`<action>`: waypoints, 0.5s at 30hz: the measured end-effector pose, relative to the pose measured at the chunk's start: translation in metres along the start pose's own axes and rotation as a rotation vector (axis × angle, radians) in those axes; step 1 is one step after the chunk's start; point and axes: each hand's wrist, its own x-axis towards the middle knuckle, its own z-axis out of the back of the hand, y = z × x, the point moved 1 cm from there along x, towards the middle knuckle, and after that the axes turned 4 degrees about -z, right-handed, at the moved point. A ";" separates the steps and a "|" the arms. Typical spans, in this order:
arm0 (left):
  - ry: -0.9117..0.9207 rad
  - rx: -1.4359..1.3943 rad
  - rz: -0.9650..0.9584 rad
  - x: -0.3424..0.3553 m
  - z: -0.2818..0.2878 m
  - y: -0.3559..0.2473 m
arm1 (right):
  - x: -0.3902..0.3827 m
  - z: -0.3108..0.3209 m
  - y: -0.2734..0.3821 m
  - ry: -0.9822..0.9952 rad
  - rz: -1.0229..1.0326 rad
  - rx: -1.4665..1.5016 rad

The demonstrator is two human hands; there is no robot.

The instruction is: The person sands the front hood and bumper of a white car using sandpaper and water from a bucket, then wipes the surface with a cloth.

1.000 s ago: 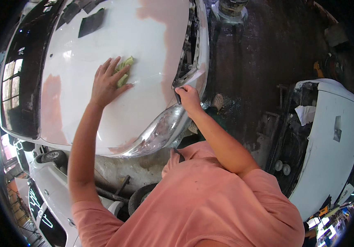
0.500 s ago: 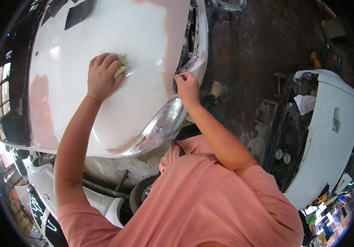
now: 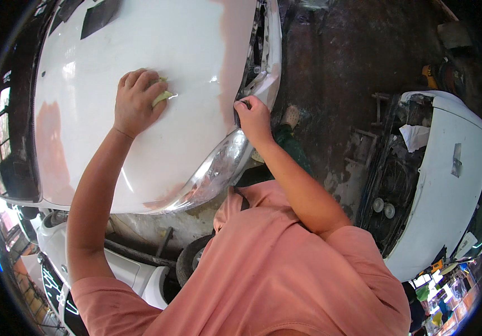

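Note:
A white car hood (image 3: pixel 112 151) with matte pink patches (image 3: pixel 53 145) fills the upper left. My left hand (image 3: pixel 137 103) rests on it, fingers curled over a crumpled pale yellow-green cloth (image 3: pixel 161 96), mostly hidden beneath them. At the hood's front edge, just above the clear headlight (image 3: pixel 210 165), my right hand (image 3: pixel 254 117) is closed around a small dark object (image 3: pixel 237 117), largely covered by my fingers. Black sheet pieces (image 3: pixel 99 19) lie higher on the hood.
A second white vehicle with an exposed front (image 3: pixel 448 185) stands to the right across the dark floor (image 3: pixel 341 67). Another white vehicle (image 3: pixel 123 280) with a tire (image 3: pixel 190 260) is at lower left. My foot (image 3: pixel 291 116) shows beside the bumper.
My left fingers went from spread over the cloth to curled around it, and that hand moved slightly up and left. My right hand shifted slightly upward. The whole view shifted a little.

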 end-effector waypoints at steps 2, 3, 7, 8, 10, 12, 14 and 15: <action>0.006 -0.012 -0.003 0.001 0.000 -0.003 | 0.001 0.005 0.002 0.040 0.006 0.020; -0.004 -0.009 -0.002 0.003 0.001 -0.003 | 0.000 0.004 0.001 0.013 -0.004 -0.001; -0.021 -0.028 0.010 0.003 0.000 -0.006 | 0.000 0.003 0.003 0.004 0.004 -0.022; -0.016 -0.025 0.008 0.004 0.000 -0.005 | 0.004 0.007 0.006 0.030 -0.005 0.006; -0.012 -0.013 0.006 0.008 0.001 0.000 | 0.018 0.005 0.010 0.018 -0.024 0.066; 0.013 -0.012 -0.018 0.006 0.001 -0.002 | 0.001 0.003 0.003 0.002 -0.029 0.018; 0.024 -0.015 -0.034 0.003 -0.001 -0.003 | -0.002 0.004 0.008 0.019 -0.034 0.013; 0.019 -0.018 -0.034 0.003 -0.001 -0.004 | 0.006 0.008 0.011 0.045 -0.032 0.029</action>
